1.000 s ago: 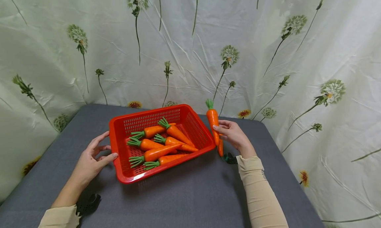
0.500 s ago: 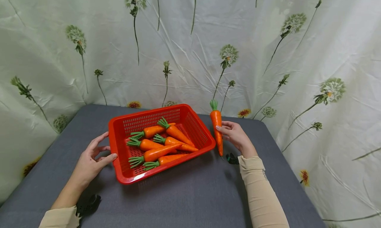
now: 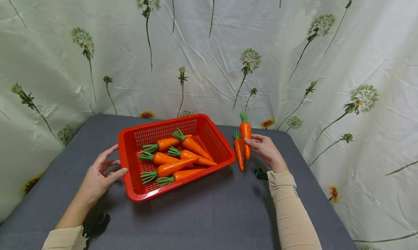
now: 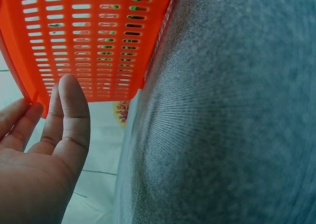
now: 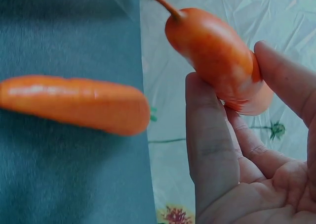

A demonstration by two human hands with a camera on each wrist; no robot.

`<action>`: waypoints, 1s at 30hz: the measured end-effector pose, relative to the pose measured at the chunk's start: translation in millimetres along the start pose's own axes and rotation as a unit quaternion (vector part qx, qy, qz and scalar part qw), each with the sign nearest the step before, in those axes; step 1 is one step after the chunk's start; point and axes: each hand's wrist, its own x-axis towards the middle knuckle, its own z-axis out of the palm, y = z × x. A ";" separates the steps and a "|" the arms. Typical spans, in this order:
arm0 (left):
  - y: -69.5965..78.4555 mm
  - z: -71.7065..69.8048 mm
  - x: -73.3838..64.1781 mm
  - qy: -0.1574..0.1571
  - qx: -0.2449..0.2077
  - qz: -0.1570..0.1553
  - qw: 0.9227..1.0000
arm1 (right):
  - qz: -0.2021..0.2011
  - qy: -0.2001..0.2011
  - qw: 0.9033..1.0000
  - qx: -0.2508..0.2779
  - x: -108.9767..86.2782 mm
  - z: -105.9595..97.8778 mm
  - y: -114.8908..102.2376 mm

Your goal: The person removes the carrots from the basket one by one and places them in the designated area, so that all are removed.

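Note:
A red plastic basket (image 3: 213, 141) with slotted walls stands on the table, holding several orange carrots (image 3: 171, 167) with green tops. At its left end my left hand (image 3: 98, 179) touches the rim with thumb and fingertips. In the left wrist view, other fingers of that hand bend loosely outside the slotted wall. Right of the basket, my right hand (image 3: 266, 150) pinches a carrot (image 3: 245, 129) between thumb and fingers, top up and tip down. Just left of this held carrot, another carrot (image 5: 74, 103) lies on the table.
A dark grey cloth covers the table (image 3: 202, 224). Behind it hangs a pale curtain (image 3: 209, 68) printed with dandelions. Black straps with small devices sit at both wrists.
My right hand has carried its carrot rightward, away from the basket's corner, uncovering the carrot on the table. My left hand and the basket have barely moved.

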 end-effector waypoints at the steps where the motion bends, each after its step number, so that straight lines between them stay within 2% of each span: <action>1: -0.3 0.0 -0.1 0.000 0.000 0.001 1.000 | 0.001 0.004 1.000 0.000 -0.1 -1.8 0.9; 15: 1.5 0.8 -0.7 0.002 -0.001 0.006 1.000 | 0.014 0.024 0.999 -0.035 -0.6 -21.2 15.0; 30: -0.1 0.1 -0.3 0.000 0.006 -0.008 1.000 | 0.056 0.029 0.997 -0.052 3.4 -18.9 42.8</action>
